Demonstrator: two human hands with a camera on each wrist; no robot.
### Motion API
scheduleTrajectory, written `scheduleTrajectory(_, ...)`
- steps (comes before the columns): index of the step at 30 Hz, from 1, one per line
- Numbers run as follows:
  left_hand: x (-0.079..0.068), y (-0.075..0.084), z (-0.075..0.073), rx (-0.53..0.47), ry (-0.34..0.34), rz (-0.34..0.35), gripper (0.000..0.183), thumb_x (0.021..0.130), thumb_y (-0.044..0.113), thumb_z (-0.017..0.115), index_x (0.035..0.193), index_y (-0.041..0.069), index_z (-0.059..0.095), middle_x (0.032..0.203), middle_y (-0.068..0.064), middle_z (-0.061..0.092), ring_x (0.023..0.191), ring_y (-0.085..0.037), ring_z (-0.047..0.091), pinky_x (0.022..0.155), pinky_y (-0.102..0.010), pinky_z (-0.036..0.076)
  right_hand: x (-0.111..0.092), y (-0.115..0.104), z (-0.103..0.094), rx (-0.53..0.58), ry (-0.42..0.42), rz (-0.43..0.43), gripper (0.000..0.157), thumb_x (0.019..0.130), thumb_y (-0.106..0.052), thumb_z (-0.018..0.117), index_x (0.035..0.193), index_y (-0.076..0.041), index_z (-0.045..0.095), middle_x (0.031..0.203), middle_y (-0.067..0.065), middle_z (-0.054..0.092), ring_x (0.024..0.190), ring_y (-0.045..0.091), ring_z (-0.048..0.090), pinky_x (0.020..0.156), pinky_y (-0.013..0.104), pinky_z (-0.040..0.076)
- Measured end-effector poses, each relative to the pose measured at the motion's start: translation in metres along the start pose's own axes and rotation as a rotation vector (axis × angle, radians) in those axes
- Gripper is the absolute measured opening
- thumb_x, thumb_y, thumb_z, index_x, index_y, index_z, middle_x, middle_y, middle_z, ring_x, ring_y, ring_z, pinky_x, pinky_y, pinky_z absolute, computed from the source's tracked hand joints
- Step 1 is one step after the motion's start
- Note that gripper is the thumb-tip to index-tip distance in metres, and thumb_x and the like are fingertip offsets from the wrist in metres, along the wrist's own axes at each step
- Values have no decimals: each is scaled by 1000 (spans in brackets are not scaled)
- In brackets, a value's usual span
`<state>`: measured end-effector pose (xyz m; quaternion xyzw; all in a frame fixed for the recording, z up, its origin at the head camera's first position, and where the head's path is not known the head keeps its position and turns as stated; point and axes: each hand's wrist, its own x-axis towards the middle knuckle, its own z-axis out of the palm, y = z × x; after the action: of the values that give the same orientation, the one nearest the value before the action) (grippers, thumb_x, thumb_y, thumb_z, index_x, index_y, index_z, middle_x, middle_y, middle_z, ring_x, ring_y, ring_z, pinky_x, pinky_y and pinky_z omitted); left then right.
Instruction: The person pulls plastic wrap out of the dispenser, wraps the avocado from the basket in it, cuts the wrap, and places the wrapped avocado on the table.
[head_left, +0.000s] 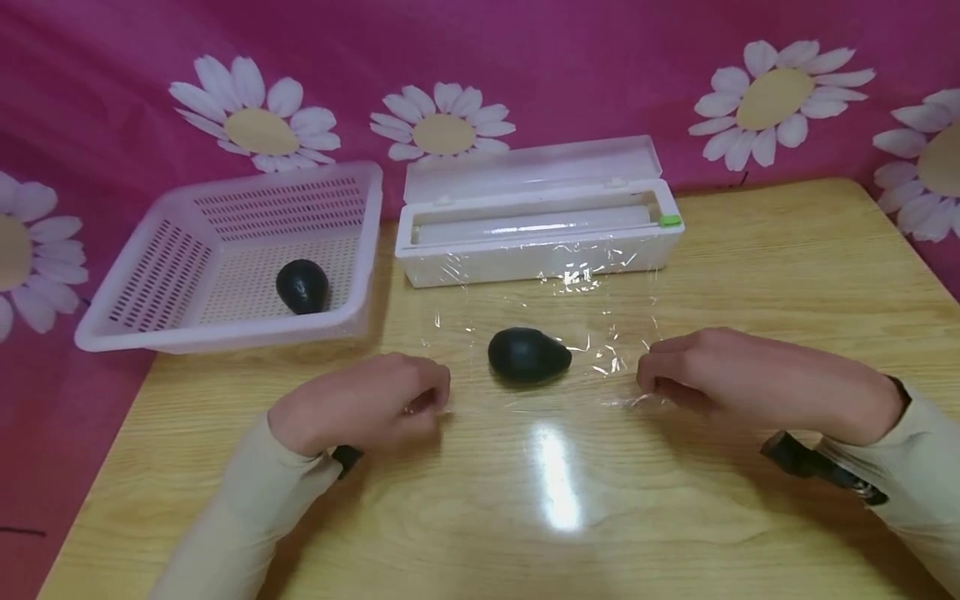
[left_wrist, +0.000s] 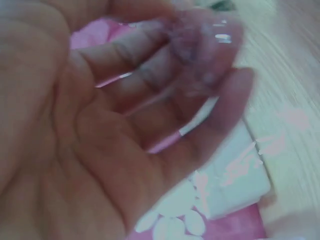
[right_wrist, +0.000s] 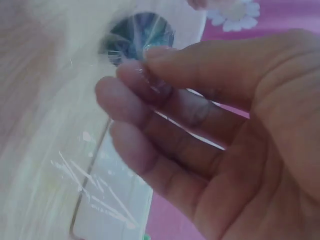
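A sheet of clear cling film stretches from the white dispenser box toward me over the table. By its near left corner my left hand pinches the film between thumb and fingers. The opposite near corner is pinched by my right hand. Between the two hands lies a dark avocado, its narrow end pointing right. The right wrist view shows the avocado with shiny film across it. In the left wrist view, bunched film sits at the fingertips.
The dispenser's lid stands raised, with a film roll inside and a green slider at the right end. To the left, a pale plastic basket contains another avocado. A pink flowered cloth hangs behind the wooden table.
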<state>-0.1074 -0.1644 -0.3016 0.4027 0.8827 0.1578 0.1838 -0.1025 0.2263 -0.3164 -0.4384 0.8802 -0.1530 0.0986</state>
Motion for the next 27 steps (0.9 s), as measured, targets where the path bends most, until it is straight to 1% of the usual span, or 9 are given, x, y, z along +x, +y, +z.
scheduleTrajectory(2,3,-5,-3,-22,31,-4,12,91,6,59,83,16,60,76,8,53,72,-7,51,67,-21,46,2,5,-3,-6,40,-19,28,90,1,73,95,-26,67,86,-20,64,78,-8,55,67,21,56)
scheduleTrajectory(5,7,-12,-7,-43,77,-39,9,95,10,60,91,15,66,83,7,63,78,-7,57,73,-23,52,6,13,-8,-16,77,-24,28,88,0,75,96,-26,69,88,-21,66,80,-8,55,70,22,57)
scheduleTrajectory(7,11,-15,-9,-48,106,-59,8,97,11,61,95,14,68,86,6,64,80,-8,58,74,-25,53,9,18,-10,-12,94,-15,27,89,0,75,97,-26,70,88,-21,66,80,-9,55,70,23,56)
scheduleTrajectory(11,20,-22,-13,-27,194,-46,9,96,10,61,97,10,69,86,3,65,79,-12,58,74,-27,52,18,26,-14,1,132,18,27,88,1,75,98,-24,72,91,-18,69,81,-6,58,73,26,58)
scheduleTrajectory(14,28,-27,-13,-14,261,-35,11,94,8,59,96,8,70,84,2,63,78,-13,58,72,-27,50,24,31,-15,20,138,56,25,88,1,76,99,-22,73,91,-15,71,81,-3,59,74,28,59)
scheduleTrajectory(17,36,-29,-13,6,305,-59,12,92,8,58,95,10,70,84,2,63,78,-15,59,72,-28,50,31,36,-15,28,144,82,24,89,1,75,100,-20,74,90,-12,71,79,-1,58,73,27,57)
scheduleTrajectory(20,45,-30,-12,43,324,-91,11,93,10,59,95,11,70,87,1,66,81,-17,62,75,-30,53,39,40,-14,22,167,100,20,91,0,74,102,-17,74,92,-8,72,79,2,57,71,26,55)
scheduleTrajectory(22,52,-29,-10,90,320,-107,9,94,12,60,96,12,70,91,0,68,86,-19,64,79,-32,55,46,41,-12,15,192,112,18,92,-1,73,103,-15,75,94,-6,72,79,4,57,69,25,53)
scheduleTrajectory(27,70,-25,-3,186,300,-109,13,99,18,61,101,13,73,107,-3,70,108,-23,60,97,-38,55,67,37,-3,-14,272,127,12,91,-4,73,99,-11,78,97,0,67,82,12,56,71,28,50)
